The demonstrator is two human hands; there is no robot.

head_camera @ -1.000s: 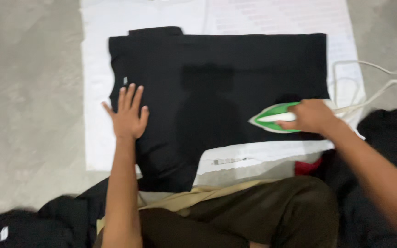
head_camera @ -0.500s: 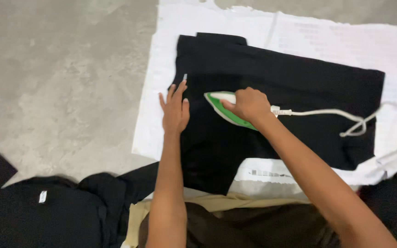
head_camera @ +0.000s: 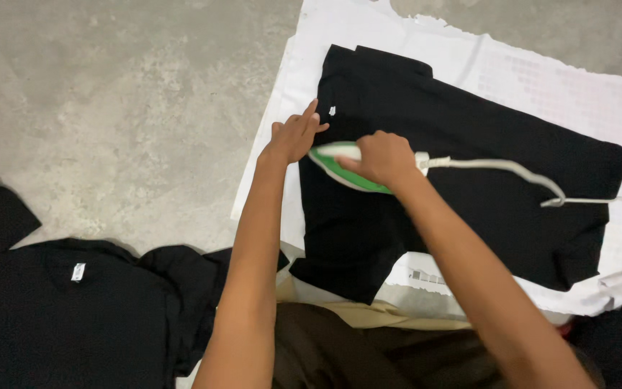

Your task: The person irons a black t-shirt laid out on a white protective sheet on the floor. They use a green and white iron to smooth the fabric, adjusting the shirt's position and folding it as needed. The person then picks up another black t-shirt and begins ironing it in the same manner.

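The right hand (head_camera: 383, 158) grips the green iron (head_camera: 340, 169) on the black shirt (head_camera: 469, 166). The left hand (head_camera: 293, 137) lies flat and open, holding the cloth down just beside it. It looks like mid-ironing; the iron needs smooth, slow pushes.

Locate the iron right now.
In the head view the green and white iron sits on the black shirt near its left edge, gripped by the right hand, with the left hand pressing the fabric just beside its tip.

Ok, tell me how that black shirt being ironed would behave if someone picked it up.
The black shirt would probably go floppy and drape, since it lies flat as thin cloth on the white sheet. Likely light for its size. It may slide a little; the left hand presses it beside the iron.
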